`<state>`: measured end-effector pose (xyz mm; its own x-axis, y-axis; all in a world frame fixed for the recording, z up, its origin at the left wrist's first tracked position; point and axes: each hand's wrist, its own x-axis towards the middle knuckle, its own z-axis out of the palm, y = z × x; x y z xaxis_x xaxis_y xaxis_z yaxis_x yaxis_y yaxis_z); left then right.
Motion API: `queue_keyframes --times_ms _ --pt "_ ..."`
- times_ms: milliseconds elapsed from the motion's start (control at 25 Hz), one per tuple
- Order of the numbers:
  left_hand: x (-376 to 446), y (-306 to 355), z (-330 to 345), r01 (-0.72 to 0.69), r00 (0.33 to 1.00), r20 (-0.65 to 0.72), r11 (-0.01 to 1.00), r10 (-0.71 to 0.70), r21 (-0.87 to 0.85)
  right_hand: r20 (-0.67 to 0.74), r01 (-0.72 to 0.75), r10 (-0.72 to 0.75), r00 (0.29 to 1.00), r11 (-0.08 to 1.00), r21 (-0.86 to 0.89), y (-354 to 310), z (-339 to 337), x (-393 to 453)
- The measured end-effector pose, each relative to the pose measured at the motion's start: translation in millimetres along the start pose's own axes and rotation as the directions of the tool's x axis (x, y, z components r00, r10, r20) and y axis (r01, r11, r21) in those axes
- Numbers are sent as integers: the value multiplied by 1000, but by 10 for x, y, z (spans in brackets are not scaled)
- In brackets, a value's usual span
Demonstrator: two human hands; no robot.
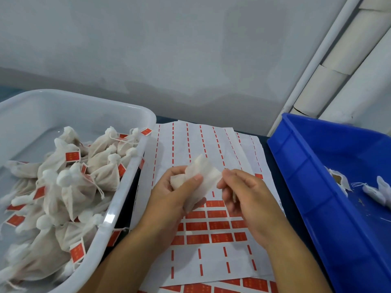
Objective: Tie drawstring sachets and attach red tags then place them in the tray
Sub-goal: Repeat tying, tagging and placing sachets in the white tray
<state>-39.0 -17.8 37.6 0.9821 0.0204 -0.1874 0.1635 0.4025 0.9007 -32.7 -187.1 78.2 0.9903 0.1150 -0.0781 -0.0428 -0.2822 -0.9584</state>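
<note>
The sachet (197,178) is held at the centre of the frame, above the sticker sheet (211,218), and carries no red tag yet. The left hand (179,193) grips its lower body, thumb pressed across the front cloth. The right hand (239,193) pinches the right edge of the sachet's mouth between thumb and fingers; the drawstring itself cannot be made out there.

Step in hand, as judged: closing the neck. To do it well, hold the body firm with the left hand, draw the cord straight outward until the mouth gathers evenly, then knot close to the gather.

Remaining red tags (220,226) lie in rows directly below the hands. Finished sachets fill the white tray (131,166) at left of frame. The blue bin (306,176) at right holds a few untied ones, all on the counter (275,166).
</note>
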Motion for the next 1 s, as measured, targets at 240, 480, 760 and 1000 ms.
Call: queue_keyframes --times_ms 240,480,760,1000 --pt "-66 -32 39 -111 958 286 888 -24 446 -11 26 -25 1000 996 91 102 -130 -110" --pt "-102 -223 94 -267 960 254 657 118 705 -36 56 -51 998 984 169 175 -80 -167" --pt "-116 -296 82 -406 913 358 376 194 833 -187 70 40 982 835 546 175 -181 -142" --pt "-168 -204 145 -401 913 316 423 258 813 -153 141 -73 986 854 501 155 -157 -171"
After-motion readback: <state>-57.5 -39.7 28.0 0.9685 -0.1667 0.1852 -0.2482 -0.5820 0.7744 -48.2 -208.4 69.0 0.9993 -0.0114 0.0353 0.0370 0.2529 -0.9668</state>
